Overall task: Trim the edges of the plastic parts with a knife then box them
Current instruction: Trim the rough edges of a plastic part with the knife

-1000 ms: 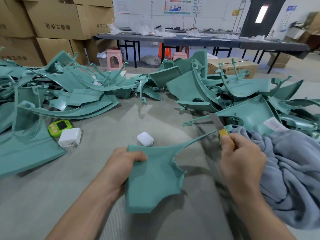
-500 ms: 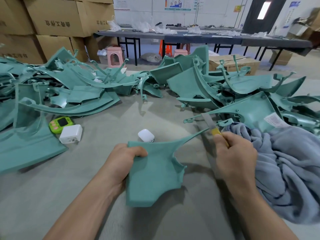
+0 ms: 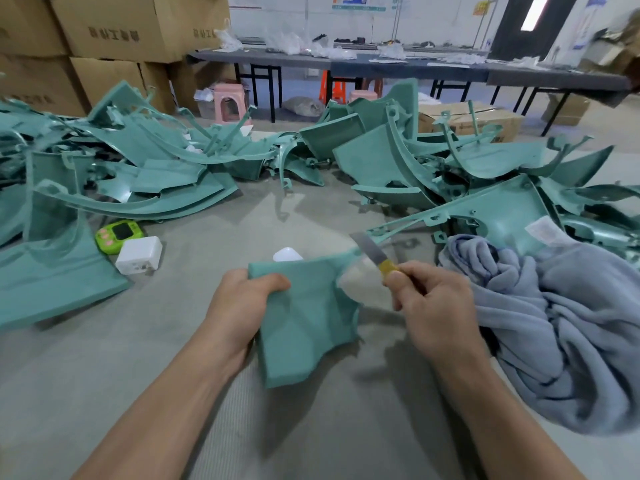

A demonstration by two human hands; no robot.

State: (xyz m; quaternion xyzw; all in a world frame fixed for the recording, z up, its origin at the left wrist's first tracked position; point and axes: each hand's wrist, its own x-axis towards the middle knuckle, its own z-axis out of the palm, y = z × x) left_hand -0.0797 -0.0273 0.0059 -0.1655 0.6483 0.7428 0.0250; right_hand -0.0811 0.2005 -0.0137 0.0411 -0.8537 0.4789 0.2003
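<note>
I hold a teal plastic part (image 3: 304,317) upright over the grey work surface. My left hand (image 3: 242,303) grips its upper left corner, thumb curled over the front face. My right hand (image 3: 429,306) grips a knife (image 3: 372,251) with a yellow collar and a flat metal blade. The blade lies against the part's upper right edge, where its thin arm runs off to the right. That stretch is blurred.
Heaps of teal plastic parts (image 3: 398,161) ring the surface at left, back and right. A blue-grey cloth (image 3: 561,323) lies at my right. A green gadget (image 3: 119,235), a white charger (image 3: 138,254) and a white earbud case (image 3: 287,253) sit left of centre. Cardboard boxes (image 3: 114,32) stand behind.
The knife has slid left and down along the part's thin arm toward its body. My left hand has turned the part, so it looks narrower.
</note>
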